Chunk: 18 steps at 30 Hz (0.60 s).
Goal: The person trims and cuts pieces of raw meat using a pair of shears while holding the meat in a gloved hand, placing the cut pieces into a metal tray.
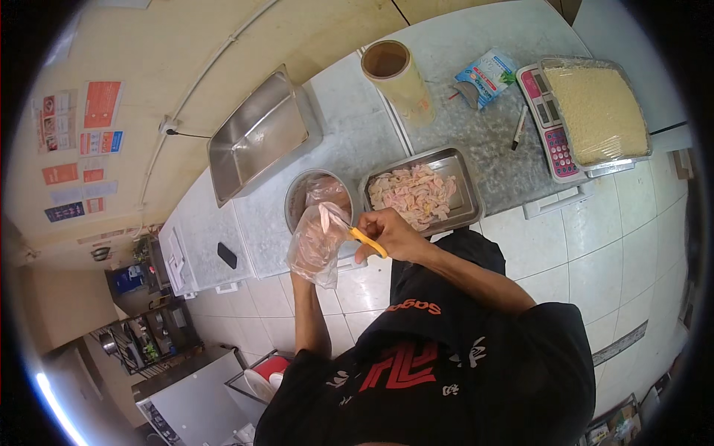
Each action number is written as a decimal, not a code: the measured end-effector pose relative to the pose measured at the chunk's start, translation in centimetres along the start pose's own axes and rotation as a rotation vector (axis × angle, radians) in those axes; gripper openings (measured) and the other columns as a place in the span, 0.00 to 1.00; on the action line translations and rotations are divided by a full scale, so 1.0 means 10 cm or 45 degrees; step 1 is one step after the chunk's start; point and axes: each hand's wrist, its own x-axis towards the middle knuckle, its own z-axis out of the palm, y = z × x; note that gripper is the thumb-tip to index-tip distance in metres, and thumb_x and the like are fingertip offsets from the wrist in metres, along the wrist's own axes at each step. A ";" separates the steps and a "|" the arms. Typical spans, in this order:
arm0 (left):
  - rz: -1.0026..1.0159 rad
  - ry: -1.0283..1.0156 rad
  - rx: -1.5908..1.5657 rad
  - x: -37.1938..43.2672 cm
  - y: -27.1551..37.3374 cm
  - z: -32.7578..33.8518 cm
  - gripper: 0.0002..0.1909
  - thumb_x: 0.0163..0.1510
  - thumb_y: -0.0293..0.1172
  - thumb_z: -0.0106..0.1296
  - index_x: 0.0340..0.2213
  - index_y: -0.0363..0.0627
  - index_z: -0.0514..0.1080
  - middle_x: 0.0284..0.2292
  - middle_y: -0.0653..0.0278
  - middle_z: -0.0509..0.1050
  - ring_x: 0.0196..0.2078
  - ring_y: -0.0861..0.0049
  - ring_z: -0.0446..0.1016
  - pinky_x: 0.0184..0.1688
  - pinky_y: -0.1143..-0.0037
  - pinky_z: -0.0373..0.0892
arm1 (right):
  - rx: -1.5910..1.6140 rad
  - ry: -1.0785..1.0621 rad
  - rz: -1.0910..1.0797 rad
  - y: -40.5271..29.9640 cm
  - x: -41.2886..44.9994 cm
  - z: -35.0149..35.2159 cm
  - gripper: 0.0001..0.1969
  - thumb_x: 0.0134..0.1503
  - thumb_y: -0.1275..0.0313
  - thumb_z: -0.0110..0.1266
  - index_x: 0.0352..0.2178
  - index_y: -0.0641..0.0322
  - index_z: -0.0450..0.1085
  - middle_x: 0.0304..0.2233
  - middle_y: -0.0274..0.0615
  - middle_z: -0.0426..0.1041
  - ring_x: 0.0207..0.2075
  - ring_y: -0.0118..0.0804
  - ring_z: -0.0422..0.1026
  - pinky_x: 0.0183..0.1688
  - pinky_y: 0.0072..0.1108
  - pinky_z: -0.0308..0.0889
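My left hand [316, 248], inside a clear plastic bag worn as a glove, holds a strip of pale raw meat [324, 216] over the edge of a round metal pot [289, 196]. Yellow-handled scissors [368, 242] are in my right hand [385, 231], their blades reaching to the strip; how far apart the blades are is hard to tell. The pot contains a plastic bag with pinkish contents [328, 190]. To the right, a rectangular steel tray [464, 189] holds many pale pink meat pieces [415, 192] at one end.
An empty deep steel pan [262, 136] stands behind the pot. A phone [227, 255] lies left. Farther right are a roll of plastic film [407, 92], a blue-white packet [488, 75], a marker [520, 128] and a pink-white scale [549, 122] under a wrapped tray of pale crumbs [597, 111].
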 end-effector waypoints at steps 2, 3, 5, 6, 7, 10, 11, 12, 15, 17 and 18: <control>0.010 -0.029 0.006 -0.01 -0.14 -0.02 0.18 0.47 0.39 0.57 0.37 0.41 0.69 0.32 0.64 0.72 0.35 0.75 0.69 0.37 0.75 0.66 | -0.030 0.047 -0.003 0.02 -0.01 0.03 0.17 0.36 0.77 0.69 0.21 0.59 0.63 0.16 0.23 0.63 0.19 0.14 0.60 0.21 0.12 0.53; 0.019 -0.050 0.030 0.00 -0.09 -0.01 0.17 0.47 0.39 0.57 0.37 0.41 0.69 0.32 0.63 0.72 0.35 0.74 0.69 0.37 0.75 0.66 | -0.016 0.062 -0.020 0.05 -0.01 0.05 0.17 0.37 0.76 0.69 0.21 0.59 0.63 0.16 0.24 0.63 0.19 0.14 0.60 0.20 0.12 0.53; 0.044 -0.086 0.115 0.00 0.03 0.04 0.16 0.47 0.37 0.57 0.36 0.41 0.69 0.32 0.63 0.72 0.35 0.73 0.70 0.38 0.74 0.66 | -0.002 0.076 -0.037 0.08 -0.02 0.07 0.17 0.38 0.76 0.69 0.21 0.59 0.63 0.16 0.24 0.64 0.19 0.14 0.59 0.20 0.12 0.52; 0.060 -0.102 0.157 0.01 0.10 0.06 0.16 0.47 0.36 0.57 0.36 0.41 0.69 0.32 0.62 0.72 0.35 0.72 0.70 0.39 0.74 0.66 | -0.004 0.106 0.001 0.08 -0.03 0.08 0.16 0.39 0.75 0.69 0.21 0.59 0.63 0.16 0.25 0.65 0.19 0.14 0.59 0.20 0.11 0.52; 0.076 -0.117 0.191 0.02 0.14 0.08 0.15 0.48 0.35 0.57 0.35 0.41 0.69 0.32 0.62 0.72 0.35 0.72 0.70 0.39 0.74 0.66 | -0.007 0.136 0.039 0.09 -0.04 0.08 0.16 0.40 0.74 0.68 0.21 0.59 0.63 0.16 0.25 0.65 0.19 0.14 0.59 0.20 0.11 0.52; 0.100 -0.169 0.272 0.06 0.16 0.11 0.14 0.47 0.34 0.56 0.35 0.41 0.69 0.32 0.61 0.72 0.36 0.71 0.70 0.39 0.73 0.66 | -0.136 0.207 0.115 0.07 -0.09 0.09 0.15 0.42 0.73 0.67 0.21 0.60 0.63 0.17 0.26 0.66 0.19 0.13 0.59 0.20 0.11 0.52; 0.104 -0.190 0.299 0.08 0.14 0.11 0.14 0.47 0.34 0.57 0.35 0.42 0.69 0.32 0.62 0.72 0.35 0.71 0.71 0.39 0.74 0.66 | -0.138 0.207 0.114 0.11 -0.10 0.09 0.15 0.42 0.73 0.67 0.21 0.60 0.63 0.17 0.26 0.66 0.19 0.13 0.59 0.20 0.11 0.52; 0.114 -0.237 0.355 0.10 0.12 0.12 0.13 0.47 0.34 0.57 0.35 0.42 0.69 0.32 0.62 0.72 0.35 0.72 0.71 0.39 0.74 0.66 | -0.114 0.232 0.107 0.19 -0.09 0.09 0.15 0.43 0.72 0.67 0.21 0.60 0.64 0.17 0.26 0.66 0.19 0.14 0.59 0.20 0.11 0.51; 0.188 -0.162 0.046 0.09 -0.02 0.23 0.13 0.47 0.33 0.57 0.35 0.43 0.69 0.32 0.62 0.72 0.34 0.73 0.71 0.38 0.75 0.66 | 0.000 0.283 0.078 0.33 -0.07 0.04 0.14 0.43 0.72 0.66 0.21 0.60 0.64 0.16 0.26 0.65 0.19 0.14 0.59 0.20 0.11 0.51; 0.224 -0.154 0.152 0.06 -0.65 0.11 0.17 0.46 0.31 0.57 0.39 0.42 0.68 0.35 0.62 0.72 0.37 0.73 0.71 0.41 0.75 0.66 | 0.089 0.292 0.054 0.31 -0.07 0.04 0.14 0.44 0.72 0.66 0.21 0.60 0.65 0.16 0.27 0.65 0.19 0.14 0.59 0.19 0.11 0.51; 0.257 -0.154 0.251 0.08 -0.86 0.08 0.20 0.46 0.29 0.56 0.43 0.41 0.67 0.38 0.62 0.72 0.40 0.73 0.70 0.45 0.75 0.65 | -0.008 0.302 0.092 0.31 -0.10 0.02 0.14 0.44 0.71 0.66 0.22 0.61 0.65 0.17 0.26 0.66 0.19 0.14 0.59 0.20 0.11 0.51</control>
